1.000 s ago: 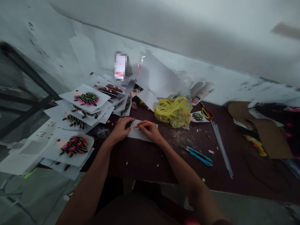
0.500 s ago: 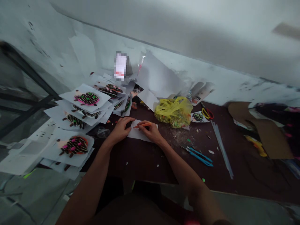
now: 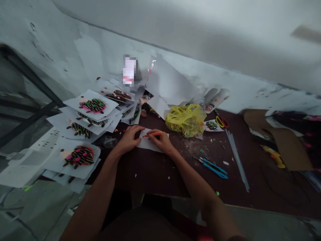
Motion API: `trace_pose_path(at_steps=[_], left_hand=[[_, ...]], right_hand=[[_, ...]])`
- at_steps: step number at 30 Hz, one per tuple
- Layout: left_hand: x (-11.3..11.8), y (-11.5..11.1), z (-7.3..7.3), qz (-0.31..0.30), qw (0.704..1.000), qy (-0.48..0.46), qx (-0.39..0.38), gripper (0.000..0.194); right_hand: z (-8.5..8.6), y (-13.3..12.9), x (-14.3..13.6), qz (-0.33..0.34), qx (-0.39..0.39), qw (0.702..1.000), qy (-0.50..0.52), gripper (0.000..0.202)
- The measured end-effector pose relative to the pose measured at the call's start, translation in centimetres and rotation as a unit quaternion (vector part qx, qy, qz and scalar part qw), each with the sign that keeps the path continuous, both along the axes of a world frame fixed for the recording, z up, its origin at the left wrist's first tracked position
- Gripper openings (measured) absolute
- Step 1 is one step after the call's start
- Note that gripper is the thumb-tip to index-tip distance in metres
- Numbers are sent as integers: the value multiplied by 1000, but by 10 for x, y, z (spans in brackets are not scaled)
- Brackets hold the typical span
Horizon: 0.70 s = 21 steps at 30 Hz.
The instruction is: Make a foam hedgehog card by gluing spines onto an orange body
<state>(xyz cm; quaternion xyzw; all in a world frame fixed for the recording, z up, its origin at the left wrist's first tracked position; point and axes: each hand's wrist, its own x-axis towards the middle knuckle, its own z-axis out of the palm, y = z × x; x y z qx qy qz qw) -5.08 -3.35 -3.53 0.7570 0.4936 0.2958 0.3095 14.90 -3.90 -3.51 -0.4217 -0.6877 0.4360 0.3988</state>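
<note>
On the dark table lies a small white sheet of paper between my hands. My right hand rests on its right part, fingers closed round an orange pen whose tip points left, down at the paper. My left hand lies flat on the sheet's left edge, fingers stretched out and thumb apart. Whether the pen has left any mark cannot be made out. Just beyond my right hand sits a yellow plastic bag full of small pieces.
Piled sheets with hedgehog pictures stand to the left. On the right lie blue thread snips, yellow-and-red-handled scissors, clear glue sticks, a yellow glue gun and brown cardboard. Large white paper leans at the wall.
</note>
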Motion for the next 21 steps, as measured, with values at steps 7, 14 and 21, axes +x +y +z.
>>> trace_pose_path(at_steps=[7,14,21], left_hand=[[-3,-1,-1,-9,1000,5,-3,52],[-8,-2,1,-55,998,24,-19,60],[-7,-2,2,-52,998,37,-26,65]], right_hand=[[0,0,0,-4,-3,1000,-8,22],[-1,0,0,1,6,1000,-8,22],[0,0,1,-4,3,1000,-2,24]])
